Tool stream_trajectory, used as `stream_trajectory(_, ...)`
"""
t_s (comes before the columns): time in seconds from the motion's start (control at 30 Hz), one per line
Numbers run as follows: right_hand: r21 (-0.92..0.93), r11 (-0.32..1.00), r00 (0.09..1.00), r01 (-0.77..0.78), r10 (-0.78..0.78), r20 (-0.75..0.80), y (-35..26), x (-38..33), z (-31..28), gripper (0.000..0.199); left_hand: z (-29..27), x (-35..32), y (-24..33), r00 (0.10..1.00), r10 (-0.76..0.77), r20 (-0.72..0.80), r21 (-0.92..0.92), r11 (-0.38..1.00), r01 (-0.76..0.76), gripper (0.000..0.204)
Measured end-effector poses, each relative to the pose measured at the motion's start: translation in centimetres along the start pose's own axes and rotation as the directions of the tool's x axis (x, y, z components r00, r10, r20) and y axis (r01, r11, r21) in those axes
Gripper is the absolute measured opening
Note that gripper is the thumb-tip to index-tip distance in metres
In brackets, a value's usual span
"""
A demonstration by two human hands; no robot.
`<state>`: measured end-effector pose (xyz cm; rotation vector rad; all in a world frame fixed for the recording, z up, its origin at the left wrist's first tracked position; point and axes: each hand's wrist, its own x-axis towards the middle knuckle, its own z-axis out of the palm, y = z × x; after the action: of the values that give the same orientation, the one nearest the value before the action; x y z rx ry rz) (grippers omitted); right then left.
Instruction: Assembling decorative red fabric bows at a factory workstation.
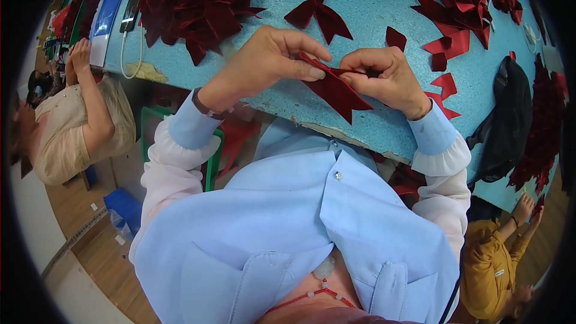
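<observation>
Above the table's near edge, my two hands hold a dark red ribbon bow [343, 95] between them. The thumb and fingers of my left hand [264, 60] pinch its left part, and a notched tail hangs down toward me. My right hand [389, 78] closes with thumb and bent forefinger on its right side; the bow's middle is partly hidden by the fingers. Just beyond my hands another dark red bow [318, 3] lies flat on the blue table [264, 93]. A small red ribbon piece [396, 38] lies beyond my right hand.
A big heap of red bows [195, 3] is at the far left, beside a phone [130, 12] with a white cable. More red ribbon pieces [459, 0] lie at the far right, near a black bag [507, 120]. Co-workers sit left [84, 114] and right [489, 264].
</observation>
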<state>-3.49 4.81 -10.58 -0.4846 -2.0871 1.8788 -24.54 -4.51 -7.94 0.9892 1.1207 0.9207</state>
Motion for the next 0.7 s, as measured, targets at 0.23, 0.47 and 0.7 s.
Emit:
stream_trajectory(0.23, 0.135, 0.980, 0.989, -0.149, 0.146, 0.034, -2.4, -1.6, 4.6, 0.012, 0.1, -5.1, 0.7, 0.992, -0.036, 0.123, 0.091, 0.996, 0.025, 0.019)
stream_trajectory(0.47, 0.013, 0.969, 0.966, -0.247, 0.246, 0.082, -5.3, -2.5, 6.9, 0.012, 1.1, -7.7, 1.0, 0.978, -0.021, 0.209, 0.293, 0.955, -0.042, 0.019)
stream_trajectory(0.7, -0.156, 0.987, 0.995, -0.048, 0.061, 0.081, -6.2, -4.1, 8.8, 0.014, 2.5, -10.2, 1.4, 0.980, 0.010, 0.198, 0.268, 0.961, -0.064, 0.023)
